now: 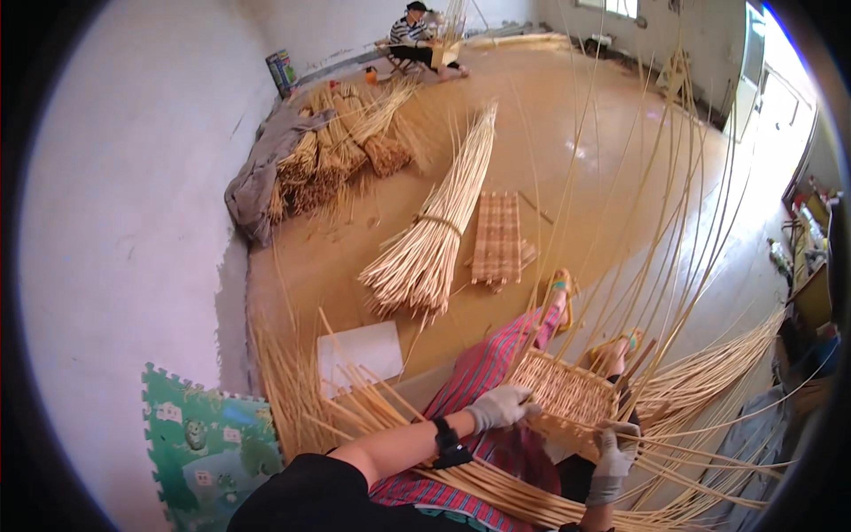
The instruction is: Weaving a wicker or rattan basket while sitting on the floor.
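Note:
A half-woven wicker basket (567, 387) rests across my lap, with long upright rods (678, 204) rising from its far and right sides. My left hand (502, 409), in a pale work glove, is closed on the basket's near left edge. At the near right corner my right hand (613, 457), gloved too, has its fingers curled round a wicker rod (683, 441); several rods trail off to the right from there. The exact fingertip grip of the right hand is too small to make out. More loose rods (523, 494) lie across my lap below the basket.
A tied bundle of peeled rods (443, 222) lies on the floor ahead, beside flat woven panels (498, 238). More bundles (328, 155) are heaped by the left wall. A green foam mat (208, 443) and white board (359, 355) are at left. Another person (415, 35) sits far back.

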Motion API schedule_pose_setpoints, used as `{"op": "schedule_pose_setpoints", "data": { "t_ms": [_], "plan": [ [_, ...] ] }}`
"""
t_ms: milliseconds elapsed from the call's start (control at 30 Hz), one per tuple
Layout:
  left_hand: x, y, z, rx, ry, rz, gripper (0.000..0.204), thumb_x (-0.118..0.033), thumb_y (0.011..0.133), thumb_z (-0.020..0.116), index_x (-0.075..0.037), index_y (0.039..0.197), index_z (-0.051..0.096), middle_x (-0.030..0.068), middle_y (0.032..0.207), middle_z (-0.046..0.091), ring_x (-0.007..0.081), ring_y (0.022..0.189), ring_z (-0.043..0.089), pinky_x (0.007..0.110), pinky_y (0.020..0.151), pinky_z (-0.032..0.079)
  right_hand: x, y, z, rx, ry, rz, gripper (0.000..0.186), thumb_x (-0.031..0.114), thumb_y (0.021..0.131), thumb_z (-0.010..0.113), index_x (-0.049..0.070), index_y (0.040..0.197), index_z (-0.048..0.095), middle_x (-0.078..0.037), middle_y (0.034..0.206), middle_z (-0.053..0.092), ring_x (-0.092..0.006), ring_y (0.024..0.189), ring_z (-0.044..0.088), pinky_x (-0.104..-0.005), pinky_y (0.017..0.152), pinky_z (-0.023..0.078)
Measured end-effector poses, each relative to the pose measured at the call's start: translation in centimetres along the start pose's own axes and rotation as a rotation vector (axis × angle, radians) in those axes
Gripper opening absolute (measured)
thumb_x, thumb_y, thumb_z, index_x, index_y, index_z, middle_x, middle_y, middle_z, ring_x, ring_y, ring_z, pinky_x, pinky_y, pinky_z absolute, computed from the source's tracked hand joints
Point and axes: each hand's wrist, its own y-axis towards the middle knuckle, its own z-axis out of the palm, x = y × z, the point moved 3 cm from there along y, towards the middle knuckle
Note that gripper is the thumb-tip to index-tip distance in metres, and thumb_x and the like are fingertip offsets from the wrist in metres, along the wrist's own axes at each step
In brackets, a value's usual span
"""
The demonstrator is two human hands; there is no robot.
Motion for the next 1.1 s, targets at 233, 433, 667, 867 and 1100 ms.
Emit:
{"op": "schedule_pose_setpoints", "data": {
  "t_ms": [233,433,667,867,1100],
  "plan": [
    [0.9,-0.1,0.7,-0.302,0.37,0.157,0.05,-0.057,0.106,0.054,-0.01,0.11,0.071,0.0178,0.091,0.075,0.0381,0.091,0.073,0.045,0.081,0.056,8.1,6.0,11.4,0.699,-0.368,-0.415,0.048,-0.013,0.096,0.055,0.005,0.141,0.056,-0.011,0.14,0.061,-0.0209,0.136,0.056,-0.0332,0.112,0.047],
    [1.0,0.6,1.4,-0.378,0.248,0.069,0.05,-0.058,0.107,0.05,-0.015,0.115,0.075,0.0201,0.097,0.076,0.041,0.096,0.073,0.048,0.084,0.056,6.8,10.2,21.6,0.255,-0.613,-0.856,0.058,0.002,0.101,0.06,0.008,0.157,0.048,-0.017,0.148,0.057,-0.024,0.135,0.058,-0.0353,0.11,0.048],
    [2.3,1.0,0.8,-0.506,0.386,0.33,0.034,-0.042,0.1,0.061,-0.014,0.096,0.08,0.0173,0.079,0.075,0.0309,0.068,0.073,0.045,0.059,0.057,2.7,3.8,15.0,-0.051,-0.109,-0.586,0.037,0.024,0.108,0.056,0.002,0.137,0.056,-0.004,0.106,0.057,-0.0095,0.085,0.052,-0.0224,0.074,0.046],
    [2.2,1.2,0.0,-0.246,-0.07,0.099,0.035,-0.036,0.099,0.077,-0.002,0.094,0.075,0.0051,0.077,0.075,0.0116,0.065,0.069,0.03,0.064,0.056,-4.0,-1.8,5.3,0.052,0.267,-0.62,0.039,0.048,0.114,0.045,0.01,0.105,0.051,0.001,0.069,0.041,-0.013,0.057,0.041,-0.0303,0.058,0.043],
    [0.6,1.0,0.6,-0.299,-0.292,-0.008,0.05,-0.051,0.087,0.086,-0.004,0.081,0.073,0.005,0.068,0.07,0.0105,0.057,0.066,0.028,0.054,0.053,-1.0,-5.6,9.3,-0.227,0.0,-0.483,0.043,0.048,0.113,0.047,0.006,0.107,0.056,-0.001,0.075,0.05,-0.0145,0.062,0.051,-0.0314,0.06,0.045]
  ]
}}
